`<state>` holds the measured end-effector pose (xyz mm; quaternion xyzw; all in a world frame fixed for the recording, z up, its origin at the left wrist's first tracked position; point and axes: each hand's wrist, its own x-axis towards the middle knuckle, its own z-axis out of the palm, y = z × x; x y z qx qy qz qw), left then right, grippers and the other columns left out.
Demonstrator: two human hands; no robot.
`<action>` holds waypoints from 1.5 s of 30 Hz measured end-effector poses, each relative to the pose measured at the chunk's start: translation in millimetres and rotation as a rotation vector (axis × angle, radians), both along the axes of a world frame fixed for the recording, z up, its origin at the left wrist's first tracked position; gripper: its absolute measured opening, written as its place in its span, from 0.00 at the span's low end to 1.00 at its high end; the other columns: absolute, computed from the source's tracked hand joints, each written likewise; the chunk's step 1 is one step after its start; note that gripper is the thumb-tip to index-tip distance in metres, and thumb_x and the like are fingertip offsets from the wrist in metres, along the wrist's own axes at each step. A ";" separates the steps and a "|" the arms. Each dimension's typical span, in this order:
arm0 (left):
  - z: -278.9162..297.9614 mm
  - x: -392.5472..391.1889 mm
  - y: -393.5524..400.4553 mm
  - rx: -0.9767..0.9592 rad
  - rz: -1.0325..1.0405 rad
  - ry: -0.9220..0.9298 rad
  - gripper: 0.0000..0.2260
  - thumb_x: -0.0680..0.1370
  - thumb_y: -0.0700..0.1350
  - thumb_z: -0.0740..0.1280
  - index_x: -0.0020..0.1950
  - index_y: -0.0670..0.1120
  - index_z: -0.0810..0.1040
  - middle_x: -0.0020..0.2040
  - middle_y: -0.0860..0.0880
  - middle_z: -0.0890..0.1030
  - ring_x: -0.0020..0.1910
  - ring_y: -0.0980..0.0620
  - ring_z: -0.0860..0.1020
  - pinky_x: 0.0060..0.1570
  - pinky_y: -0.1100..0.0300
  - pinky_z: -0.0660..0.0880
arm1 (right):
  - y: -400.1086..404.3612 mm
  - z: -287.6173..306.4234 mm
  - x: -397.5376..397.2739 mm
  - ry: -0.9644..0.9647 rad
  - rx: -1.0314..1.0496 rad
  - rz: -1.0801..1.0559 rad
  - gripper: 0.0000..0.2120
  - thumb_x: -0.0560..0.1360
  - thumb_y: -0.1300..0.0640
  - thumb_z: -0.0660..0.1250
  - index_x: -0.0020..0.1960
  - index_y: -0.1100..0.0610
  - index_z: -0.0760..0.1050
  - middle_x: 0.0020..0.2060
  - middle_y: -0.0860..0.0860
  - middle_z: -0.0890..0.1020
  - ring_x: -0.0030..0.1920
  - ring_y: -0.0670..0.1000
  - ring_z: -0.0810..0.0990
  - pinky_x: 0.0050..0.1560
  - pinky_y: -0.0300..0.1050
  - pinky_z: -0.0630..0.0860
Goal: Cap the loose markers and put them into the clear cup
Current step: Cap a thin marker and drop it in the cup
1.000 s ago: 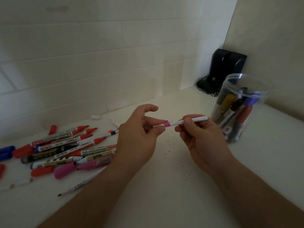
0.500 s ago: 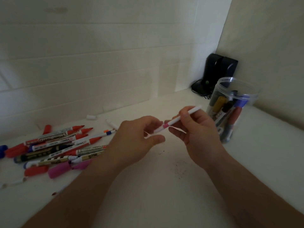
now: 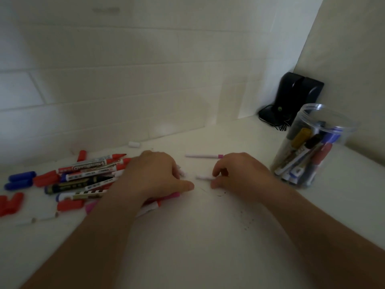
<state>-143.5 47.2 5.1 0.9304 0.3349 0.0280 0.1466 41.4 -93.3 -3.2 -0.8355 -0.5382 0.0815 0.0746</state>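
Observation:
My left hand point(image 3: 154, 176) lies knuckles-up at the right edge of the loose marker pile point(image 3: 87, 176), fingers curled down. A small white piece point(image 3: 183, 173) shows at its fingertips; whether it is held is unclear. My right hand point(image 3: 239, 174) is low on the table and pinches the end of a thin white piece point(image 3: 203, 177) between thumb and forefinger. A thin white marker with a pink band point(image 3: 204, 156) lies free on the table just beyond both hands. The clear cup point(image 3: 341, 126) stands upright at the right, several capped markers inside.
Loose red caps point(image 3: 12, 202) and blue caps point(image 3: 20, 179) lie at the far left, and a white cap point(image 3: 134, 144) by the tiled wall. A black device with cables point(image 3: 295, 97) sits in the corner behind the cup. Dark specks dot the white table.
The thin pink-banded marker, held in the air between both hands before, now lies on the table. Both hands have dropped to the tabletop; the right now pinches a thin white piece.

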 end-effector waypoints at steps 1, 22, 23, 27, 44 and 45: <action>-1.6 0.9 -2.0 0.022 -0.018 0.016 0.19 0.66 0.70 0.71 0.37 0.55 0.84 0.39 0.71 0.76 0.54 0.54 0.75 0.54 0.56 0.76 | 3.0 -0.8 2.6 0.026 0.040 -0.010 0.14 0.74 0.36 0.71 0.51 0.46 0.83 0.42 0.43 0.78 0.45 0.46 0.77 0.45 0.46 0.75; 5.1 12.3 -22.7 -0.227 -0.221 -0.680 0.09 0.80 0.52 0.70 0.59 0.62 0.76 0.46 0.63 0.84 0.46 0.57 0.80 0.46 0.67 0.74 | -37.0 29.3 -27.0 1.022 1.076 -0.283 0.25 0.81 0.66 0.66 0.72 0.45 0.67 0.44 0.58 0.85 0.39 0.53 0.83 0.42 0.45 0.81; 4.1 13.4 -24.8 -0.242 -0.236 -0.731 0.09 0.80 0.50 0.70 0.59 0.62 0.78 0.47 0.62 0.84 0.47 0.55 0.81 0.48 0.65 0.75 | -43.2 26.8 -29.4 1.073 1.118 -0.302 0.27 0.81 0.67 0.65 0.73 0.44 0.66 0.44 0.59 0.85 0.39 0.54 0.82 0.42 0.45 0.81; -1.4 14.0 -31.1 -0.304 -0.281 -0.847 0.10 0.80 0.40 0.69 0.54 0.55 0.82 0.47 0.59 0.85 0.51 0.56 0.83 0.54 0.62 0.78 | -53.2 24.4 -33.2 1.241 1.206 -0.277 0.22 0.81 0.68 0.62 0.70 0.48 0.68 0.41 0.58 0.85 0.37 0.54 0.81 0.39 0.44 0.80; 11.8 28.9 -63.5 -1.346 0.082 -1.220 0.13 0.83 0.38 0.61 0.63 0.47 0.80 0.51 0.43 0.87 0.45 0.50 0.84 0.46 0.60 0.81 | -51.2 33.6 -50.7 1.167 1.316 -0.267 0.19 0.75 0.57 0.68 0.64 0.52 0.67 0.45 0.56 0.88 0.48 0.55 0.88 0.52 0.46 0.83; 12.6 30.0 -65.7 -1.401 0.099 -1.230 0.11 0.83 0.38 0.61 0.60 0.45 0.81 0.52 0.43 0.87 0.45 0.50 0.84 0.45 0.60 0.82 | -50.4 32.5 -51.5 1.159 1.317 -0.262 0.18 0.76 0.58 0.68 0.63 0.53 0.66 0.45 0.56 0.88 0.48 0.55 0.88 0.51 0.45 0.83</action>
